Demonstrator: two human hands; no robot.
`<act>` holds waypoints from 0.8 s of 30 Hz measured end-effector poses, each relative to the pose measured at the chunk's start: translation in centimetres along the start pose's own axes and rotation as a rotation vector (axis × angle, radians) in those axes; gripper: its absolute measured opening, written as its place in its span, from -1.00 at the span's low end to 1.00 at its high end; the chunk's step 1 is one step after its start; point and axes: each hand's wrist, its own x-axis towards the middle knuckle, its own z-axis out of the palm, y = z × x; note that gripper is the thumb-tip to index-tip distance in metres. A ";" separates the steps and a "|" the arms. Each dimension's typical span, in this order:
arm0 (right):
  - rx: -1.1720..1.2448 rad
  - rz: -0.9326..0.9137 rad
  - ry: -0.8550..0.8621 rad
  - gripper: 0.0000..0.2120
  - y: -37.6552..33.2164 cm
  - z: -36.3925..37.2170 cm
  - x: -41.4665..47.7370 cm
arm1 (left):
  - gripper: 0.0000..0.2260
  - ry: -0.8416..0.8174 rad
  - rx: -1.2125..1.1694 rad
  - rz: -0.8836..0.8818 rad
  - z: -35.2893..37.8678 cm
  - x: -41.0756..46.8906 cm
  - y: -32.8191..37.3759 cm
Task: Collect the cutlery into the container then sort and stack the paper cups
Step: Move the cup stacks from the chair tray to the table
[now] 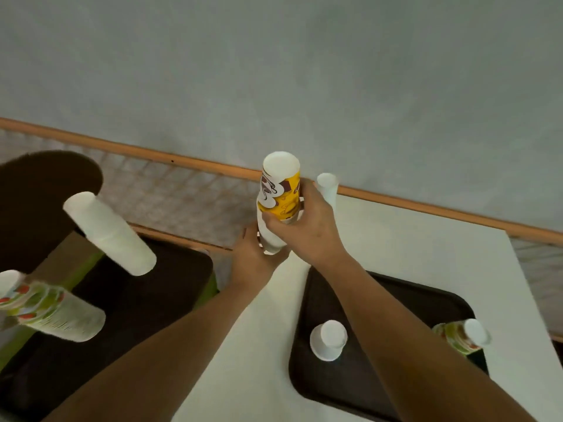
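Head view: a yellow patterned cup point(281, 193) is seen upended atop a white cup stack point(267, 236), long axis upright and tilted slightly away, at the table's point(411, 254) far left corner. The right grip point(307, 226) is curled round the yellow cup from the right. The left grip point(256, 257) is wrapped round the stack's base, directly beneath. Seating is judged to need a push straight down that axis. A loose white cup point(328, 340) is noted on the dark tray point(380, 300), nearer the right arm.

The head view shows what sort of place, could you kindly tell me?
Probably a canteen or café clearing area: a dark tray on a white table, and several stacks of upside-down paper cups.
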 end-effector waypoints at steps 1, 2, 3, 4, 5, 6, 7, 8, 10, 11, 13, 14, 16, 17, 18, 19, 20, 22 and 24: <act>-0.016 0.018 0.014 -0.49 1.0 -1.7 0.2 | -0.37 -0.029 -0.018 -0.001 1.8 0.3 0.6; -0.035 0.036 0.030 -0.51 2.2 -3.4 0.5 | -0.39 -0.061 -0.026 -0.002 3.8 0.7 1.1; -0.052 0.053 0.047 -0.52 3.6 -5.1 0.8 | -0.41 -0.095 -0.024 -0.003 5.8 1.1 1.6; -0.064 0.069 0.062 -0.51 5.0 -6.7 1.1 | -0.42 -0.127 -0.014 -0.007 7.8 1.5 1.9; -0.071 0.088 0.074 -0.49 6.5 -8.1 1.4 | -0.42 -0.160 -0.005 -0.016 9.6 1.9 2.2; -0.074 0.109 0.085 -0.47 8.1 -9.4 1.7 | -0.42 -0.191 -0.008 -0.036 11.5 2.2 2.5; -0.073 0.129 0.095 -0.46 9.5 -10.6 2.0 | -0.43 -0.221 -0.026 -0.063 13.2 2.5 2.6; -0.072 0.151 0.103 -0.45 11.0 -11.6 2.3 | -0.45 -0.250 -0.047 -0.092 14.8 2.8 2.6; -0.065 0.197 0.110 -0.44 13.8 -13.1 3.1 | -0.48 -0.301 -0.071 -0.144 17.6 3.5 2.5; -0.064 0.218 0.110 -0.44 15.1 -13.7 3.4 | -0.49 -0.318 -0.074 -0.164 18.9 3.9 2.2; -0.063 0.249 0.106 -0.44 17.4 -14.4 4.2 | -0.48 -0.333 -0.061 -0.191 21.0 4.6 1.7; -0.061 0.259 0.101 -0.44 18.5 -14.6 4.6 | -0.48 -0.336 -0.047 -0.201 22.0 5.0 1.5; -0.060 0.274 0.091 -0.44 20.2 -14.8 5.3 | -0.51 -0.334 -0.016 -0.217 23.7 5.6 1.0; -0.063 0.279 0.088 -0.44 20.8 -14.8 5.6 | -0.51 -0.332 -0.006 -0.234 24.5 5.9 0.8; -0.064 0.283 0.087 -0.43 21.4 -14.8 5.9 | -0.49 -0.332 -0.001 -0.258 25.2 6.1 0.5; -0.063 0.287 0.086 -0.43 22.0 -14.8 6.1 | -0.47 -0.336 0.002 -0.281 25.8 6.3 0.2; -0.062 0.290 0.085 -0.43 22.5 -14.7 6.1 | -0.45 -0.342 0.002 -0.298 26.3 6.4 -0.1; -0.066 0.291 0.079 -0.41 23.1 -14.6 6.1 | -0.46 -0.356 -0.001 -0.317 27.0 6.4 -0.6; -0.065 0.298 0.076 -0.41 23.6 -14.4 6.0 | -0.50 -0.356 0.007 -0.324 27.3 6.4 -0.9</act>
